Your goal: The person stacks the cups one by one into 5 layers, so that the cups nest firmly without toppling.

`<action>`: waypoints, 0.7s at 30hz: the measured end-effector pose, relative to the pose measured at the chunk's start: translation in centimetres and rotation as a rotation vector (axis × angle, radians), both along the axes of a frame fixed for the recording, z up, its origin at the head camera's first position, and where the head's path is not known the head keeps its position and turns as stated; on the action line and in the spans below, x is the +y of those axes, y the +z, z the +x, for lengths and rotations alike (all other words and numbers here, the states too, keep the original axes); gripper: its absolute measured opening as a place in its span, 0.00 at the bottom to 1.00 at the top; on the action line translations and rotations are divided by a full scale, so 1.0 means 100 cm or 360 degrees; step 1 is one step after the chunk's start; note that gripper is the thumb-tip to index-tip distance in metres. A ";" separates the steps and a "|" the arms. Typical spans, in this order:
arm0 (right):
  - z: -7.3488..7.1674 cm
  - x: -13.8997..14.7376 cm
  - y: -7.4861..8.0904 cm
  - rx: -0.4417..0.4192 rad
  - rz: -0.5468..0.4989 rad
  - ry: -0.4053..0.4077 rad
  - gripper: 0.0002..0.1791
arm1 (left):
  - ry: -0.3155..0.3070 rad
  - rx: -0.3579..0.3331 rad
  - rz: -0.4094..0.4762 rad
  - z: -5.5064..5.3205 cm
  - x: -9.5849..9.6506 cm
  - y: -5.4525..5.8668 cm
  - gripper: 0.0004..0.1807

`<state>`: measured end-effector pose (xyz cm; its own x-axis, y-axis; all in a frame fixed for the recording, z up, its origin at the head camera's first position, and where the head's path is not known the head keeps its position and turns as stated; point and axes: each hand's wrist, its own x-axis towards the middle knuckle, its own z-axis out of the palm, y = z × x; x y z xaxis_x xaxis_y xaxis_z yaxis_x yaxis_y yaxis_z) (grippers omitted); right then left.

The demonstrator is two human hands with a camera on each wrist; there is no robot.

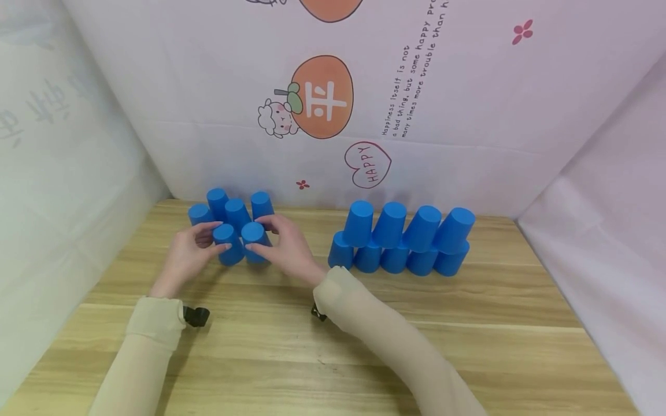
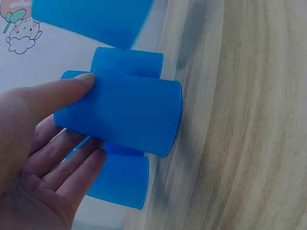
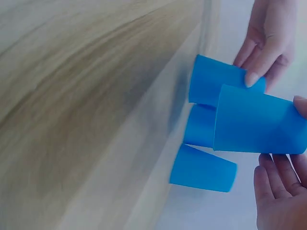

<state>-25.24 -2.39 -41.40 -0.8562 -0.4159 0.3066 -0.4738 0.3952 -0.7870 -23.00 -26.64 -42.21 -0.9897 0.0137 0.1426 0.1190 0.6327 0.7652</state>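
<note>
Two upturned blue, tapered, plastic-looking cups (image 1: 235, 255) are side by side towards the left of the wood-grain table (image 1: 270, 352). The left hand (image 1: 188, 254) grips one, the right hand (image 1: 289, 245) the other; either brushing the four matching cups (image 1: 236, 211) close behind could topple them.

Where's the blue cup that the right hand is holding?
In the head view, that cup is left of centre, in the right hand, just right of the neighbouring cup in the left hand and left of the two-row stack.
</note>
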 end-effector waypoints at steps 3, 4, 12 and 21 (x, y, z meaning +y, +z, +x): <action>0.007 0.007 0.006 0.0036 -0.0021 0.0049 0.28 | -0.0001 0.0000 0.0001 0.000 0.000 0.000 0.34; 0.009 0.010 0.008 0.0051 -0.0025 0.0069 0.28 | 0.0000 0.0000 -0.0001 0.000 0.000 0.000 0.34; 0.032 0.035 0.028 0.0178 -0.0045 0.0238 0.27 | 0.0006 0.0005 0.0002 0.000 -0.001 0.000 0.34; 0.040 0.076 0.046 0.0395 -0.0122 0.0281 0.29 | 0.0004 -0.0005 -0.0009 0.000 -0.001 0.000 0.34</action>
